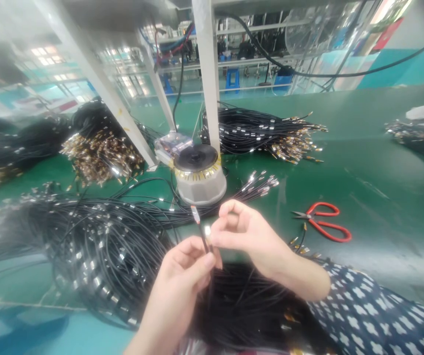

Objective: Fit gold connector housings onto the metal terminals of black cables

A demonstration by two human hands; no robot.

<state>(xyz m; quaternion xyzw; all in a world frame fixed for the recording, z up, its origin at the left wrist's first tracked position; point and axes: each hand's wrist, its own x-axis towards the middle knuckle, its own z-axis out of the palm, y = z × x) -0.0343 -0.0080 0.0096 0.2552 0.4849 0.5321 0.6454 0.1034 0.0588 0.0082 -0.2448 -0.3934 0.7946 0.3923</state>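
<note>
Right in the middle of the head view, two hands are close together, low over the green tabletop (pixel 363 172). The left hand (pixel 182 276) is closed around a thin black cord (pixel 202 240), with the thumb pressed on it. The cord stands up out of the fingers, and its silver tip (pixel 195 214) points up and leans a bit to the left. The right hand (pixel 251 234) is just beside it, thumb and finger bent close together next to a small shiny end (pixel 207 230). I cannot tell if they pinch it. A dark blue sleeve (pixel 371 310) with white shapes is on the right arm.

Under the hands lies a dark heap of cords (pixel 249 296). A big, curvy bunch of black cords (pixel 104 261) is to the left. Behind the hands sits a round grey pot (pixel 201 186) with a black top, near a white post (pixel 207 74). Scissors with red handles (pixel 323 222) lie on the tabletop to the right, blades apart. Farther back is a bunch of cords with gold ends (pixel 297 140). Way back is a blue stool (pixel 232 80).
</note>
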